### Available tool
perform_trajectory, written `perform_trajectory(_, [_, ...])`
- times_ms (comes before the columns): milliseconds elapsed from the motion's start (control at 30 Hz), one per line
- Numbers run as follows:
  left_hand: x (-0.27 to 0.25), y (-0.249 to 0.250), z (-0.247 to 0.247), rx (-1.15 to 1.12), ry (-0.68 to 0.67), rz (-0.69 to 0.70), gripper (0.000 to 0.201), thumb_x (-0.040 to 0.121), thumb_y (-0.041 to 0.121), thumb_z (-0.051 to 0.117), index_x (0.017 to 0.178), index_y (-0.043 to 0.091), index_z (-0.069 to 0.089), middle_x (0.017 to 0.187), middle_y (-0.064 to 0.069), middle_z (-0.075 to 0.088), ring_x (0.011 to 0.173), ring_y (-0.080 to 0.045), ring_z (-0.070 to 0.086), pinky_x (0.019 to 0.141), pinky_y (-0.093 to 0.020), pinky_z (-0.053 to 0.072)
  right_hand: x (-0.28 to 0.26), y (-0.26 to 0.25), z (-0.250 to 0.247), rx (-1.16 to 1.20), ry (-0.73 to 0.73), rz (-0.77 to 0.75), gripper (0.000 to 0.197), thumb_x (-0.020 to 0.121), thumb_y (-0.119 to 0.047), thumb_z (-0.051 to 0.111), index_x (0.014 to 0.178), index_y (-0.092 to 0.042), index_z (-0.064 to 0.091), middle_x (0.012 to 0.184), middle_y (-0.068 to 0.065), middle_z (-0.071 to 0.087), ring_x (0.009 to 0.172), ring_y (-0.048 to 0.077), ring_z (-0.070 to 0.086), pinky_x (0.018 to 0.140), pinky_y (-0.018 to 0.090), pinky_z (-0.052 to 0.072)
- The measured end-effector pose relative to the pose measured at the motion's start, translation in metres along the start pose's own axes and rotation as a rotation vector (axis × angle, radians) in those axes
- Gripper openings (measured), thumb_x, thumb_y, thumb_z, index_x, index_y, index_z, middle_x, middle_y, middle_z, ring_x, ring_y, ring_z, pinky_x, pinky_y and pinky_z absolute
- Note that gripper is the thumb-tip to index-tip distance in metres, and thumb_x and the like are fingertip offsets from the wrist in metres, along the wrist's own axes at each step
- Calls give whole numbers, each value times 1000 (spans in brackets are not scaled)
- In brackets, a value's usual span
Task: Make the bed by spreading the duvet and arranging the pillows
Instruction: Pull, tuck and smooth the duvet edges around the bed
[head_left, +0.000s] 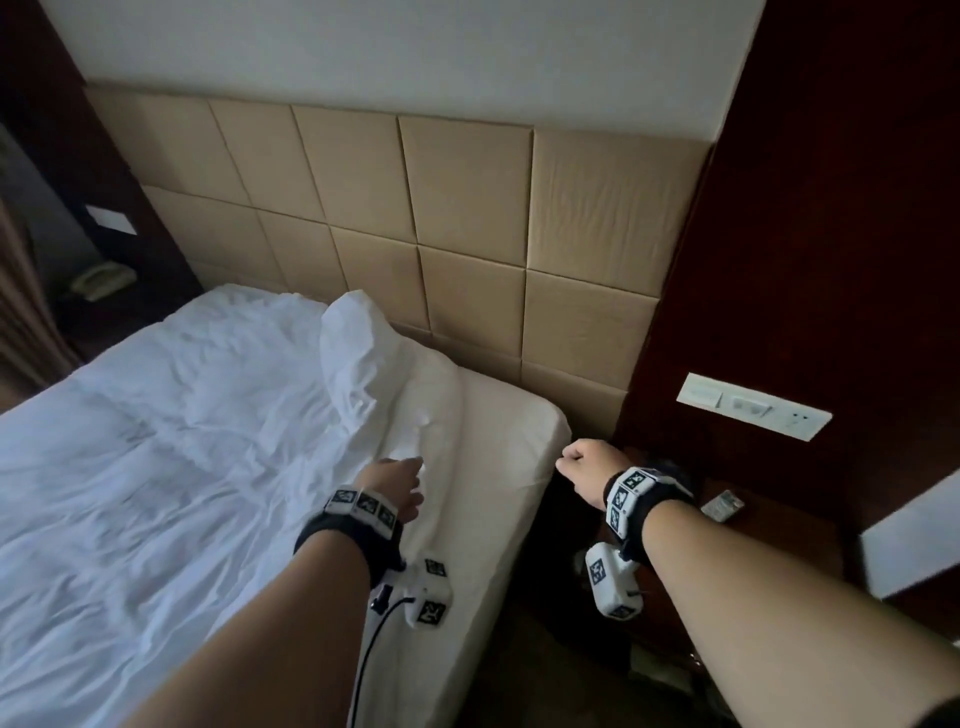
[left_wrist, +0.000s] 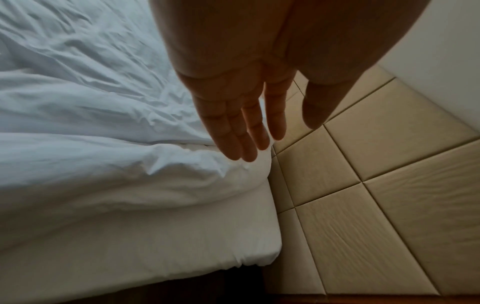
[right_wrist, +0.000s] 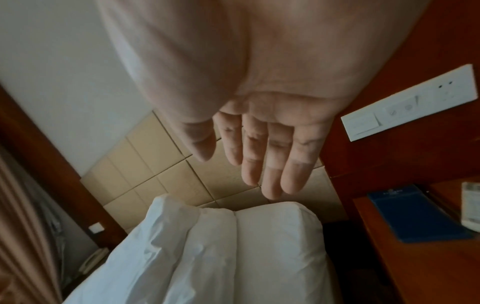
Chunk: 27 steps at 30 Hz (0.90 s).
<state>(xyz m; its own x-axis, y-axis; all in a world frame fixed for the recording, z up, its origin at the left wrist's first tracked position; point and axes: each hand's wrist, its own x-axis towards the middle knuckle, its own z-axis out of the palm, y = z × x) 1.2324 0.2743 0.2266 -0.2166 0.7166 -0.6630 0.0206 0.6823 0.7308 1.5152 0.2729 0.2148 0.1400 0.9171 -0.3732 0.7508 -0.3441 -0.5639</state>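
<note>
The white duvet (head_left: 156, 441) lies crumpled across the bed, filling the left and lower left of the head view, with one corner bunched up into a peak near the middle of the frame, close against the tan padded headboard (head_left: 467, 208). To the right of the duvet's edge a strip of bare fitted sheet (head_left: 498, 441) shows down to the mattress corner.

The left hand (head_left: 397, 486) hangs just over the duvet's edge, centre of the frame; its wrist view shows the fingers (left_wrist: 233, 131) straight and close together, holding nothing. The right hand (head_left: 587, 462) sits by the mattress corner, right of centre. From the head view it looks loosely curled, yet the wrist view shows the fingers (right_wrist: 270, 164) stretched out and empty.

At the right edge, a white switch panel (head_left: 753, 405) is set in dark wood, with a bedside bench (right_wrist: 415, 257) below carrying a blue folder (right_wrist: 415, 218). A telephone (head_left: 101, 280) sits at far left.
</note>
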Motion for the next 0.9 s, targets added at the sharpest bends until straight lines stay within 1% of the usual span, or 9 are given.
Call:
perform_trajectory(133, [48,23,13,-6,101,-31,17,99,21,63,104,4,62,84,-9,60,61,-24,56,56,-30,43,67,-6,1,63,-73,-3,32,93,-34,56,103,-5,66,95,19,71,91,39,69,83,48,58])
perform_trajectory(333, [132,36,29,-5,98,-134,18,101,17,61,113,3,59,75,-13,55,59,-24,54,53,-26,32,149,0,25,52,-190,83,27,94,-39,60,109,-18,69,105,9,74,99,32,70,89,41,57])
perform_trajectory(400, [167,55,33,-36,84,-138,22,101,16,61,117,2,60,77,-18,58,67,-27,62,53,-25,30,178,-12,21,28,-189,121,20,95,-41,59,99,-22,67,101,9,72,102,33,70,89,38,55])
perform_trajectory(467, [198,77,36,-30,41,-131,9,103,14,57,102,5,58,71,-10,49,61,-20,49,56,-26,30,214,-30,17,-6,-180,130,27,97,-40,56,78,-21,58,88,8,67,99,33,69,86,34,52])
perform_trajectory(533, [220,96,34,-9,34,-115,16,105,14,53,92,6,54,71,-7,46,60,-20,43,58,-27,34,247,-52,18,-29,-164,123,33,96,-42,55,72,-20,53,80,3,62,96,31,66,82,31,47])
perform_trajectory(633, [255,108,27,59,57,-125,12,103,19,57,102,7,56,76,-6,53,62,-21,50,59,-30,42,278,-77,33,22,-249,83,27,94,-44,56,103,-21,69,95,0,66,101,27,67,91,34,51])
perform_trajectory(700, [268,112,23,43,62,-167,13,102,18,59,98,6,57,72,-5,50,59,-19,45,57,-28,35,289,-87,50,44,-335,78,37,94,-47,59,120,-21,66,107,3,73,101,25,70,93,38,56])
perform_trajectory(767, [285,107,18,39,92,-188,15,98,20,66,96,6,61,72,-5,53,58,-19,44,55,-27,32,302,-90,66,45,-419,85,38,92,-51,61,120,-25,64,102,3,74,94,23,72,89,37,58])
perform_trajectory(900, [306,91,12,174,116,-216,24,90,28,76,99,8,66,82,-7,60,71,-23,54,65,-32,42,337,-91,97,18,-527,120,48,83,-63,63,111,-24,67,82,1,67,93,28,73,82,37,58])
